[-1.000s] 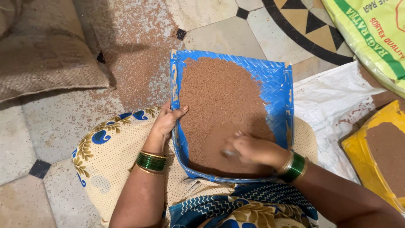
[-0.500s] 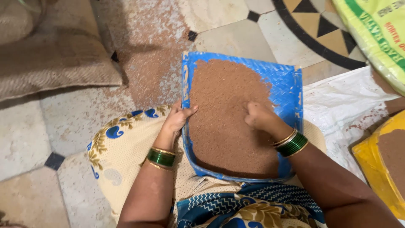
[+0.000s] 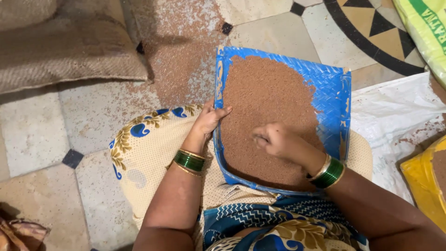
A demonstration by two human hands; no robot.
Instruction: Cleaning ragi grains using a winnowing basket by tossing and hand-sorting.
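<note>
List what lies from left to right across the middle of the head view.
Brown woven sack → spilled grain on the floor tiles → left hand gripping the blue woven tray → right hand in the brown grain → white sack → yellow bag.

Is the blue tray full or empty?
Nearly full: brown grain covers most of the blue tray, leaving only its right side and rim bare.

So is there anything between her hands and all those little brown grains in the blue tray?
No, nothing visible. The right hand rests straight on the brown grains, fingers curled into them. The left hand grips the left rim of the blue woven tray, its fingertips at the edge of the grain.
</note>
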